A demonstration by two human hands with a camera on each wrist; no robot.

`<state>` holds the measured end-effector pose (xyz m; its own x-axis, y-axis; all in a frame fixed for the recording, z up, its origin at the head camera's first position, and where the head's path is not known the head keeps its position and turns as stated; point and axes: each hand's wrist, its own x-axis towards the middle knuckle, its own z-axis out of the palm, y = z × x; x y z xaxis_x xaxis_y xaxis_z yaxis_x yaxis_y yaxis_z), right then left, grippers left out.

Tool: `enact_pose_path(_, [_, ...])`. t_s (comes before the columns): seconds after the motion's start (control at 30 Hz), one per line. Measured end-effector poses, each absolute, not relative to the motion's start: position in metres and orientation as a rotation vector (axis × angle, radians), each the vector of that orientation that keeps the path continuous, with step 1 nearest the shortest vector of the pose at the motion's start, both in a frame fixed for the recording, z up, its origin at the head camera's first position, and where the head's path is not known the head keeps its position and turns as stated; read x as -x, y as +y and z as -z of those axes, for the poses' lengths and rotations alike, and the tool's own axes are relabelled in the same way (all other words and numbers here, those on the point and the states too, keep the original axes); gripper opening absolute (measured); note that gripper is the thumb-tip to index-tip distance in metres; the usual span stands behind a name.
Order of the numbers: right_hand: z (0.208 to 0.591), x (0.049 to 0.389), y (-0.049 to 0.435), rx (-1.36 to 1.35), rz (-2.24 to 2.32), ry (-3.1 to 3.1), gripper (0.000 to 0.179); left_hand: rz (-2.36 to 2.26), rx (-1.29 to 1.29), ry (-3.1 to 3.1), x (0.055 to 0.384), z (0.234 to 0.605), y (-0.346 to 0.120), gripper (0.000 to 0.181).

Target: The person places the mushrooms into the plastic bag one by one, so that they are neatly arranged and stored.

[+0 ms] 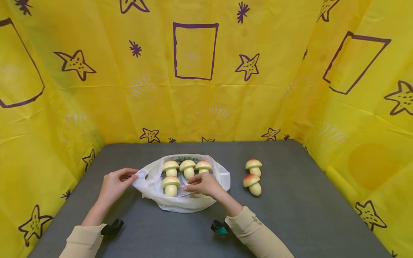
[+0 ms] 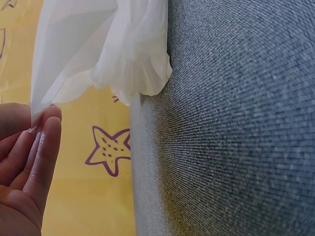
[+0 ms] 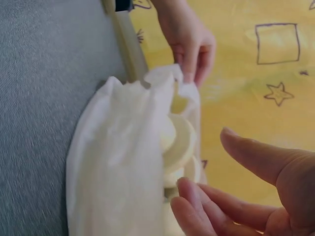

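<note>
A white plastic bag [image 1: 180,205] lies on the grey table with its mouth spread. My left hand [image 1: 114,183] pinches the bag's left corner between thumb and fingers; the left wrist view shows the thin plastic [image 2: 74,54] caught at the fingertips. Several toy mushrooms with pale stems and yellowish caps sit in the bag, one mushroom [image 1: 171,185] in front of the others. Over the right side of the bag's opening is my right hand [image 1: 206,184], nothing in it. In the right wrist view its thumb [image 3: 256,155] stands apart from the fingers, which are close to the mushrooms.
Two more mushrooms with reddish caps lie right of the bag, an upper mushroom [image 1: 254,167] and a lower mushroom [image 1: 252,184] against it. Yellow cloth [image 1: 193,107] with purple drawings walls the table [image 1: 290,208] at the back and sides.
</note>
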<state>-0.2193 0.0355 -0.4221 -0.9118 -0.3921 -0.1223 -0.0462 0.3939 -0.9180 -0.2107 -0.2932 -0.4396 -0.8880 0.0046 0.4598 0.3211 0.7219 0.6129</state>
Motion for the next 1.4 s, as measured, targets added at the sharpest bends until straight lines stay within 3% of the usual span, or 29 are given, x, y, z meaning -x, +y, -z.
enact_pose_path(0.5, [0.406,0.217,0.075,0.421,1.48,2.461,0.04,0.988,0.263,-2.498,0.21,0.438,-0.292,0.014])
enact_pose_path(1.4, [0.399,0.216,0.161,0.12,1.57,2.541,0.044,1.016,0.251,-2.521,0.211,0.438,-0.287,0.016])
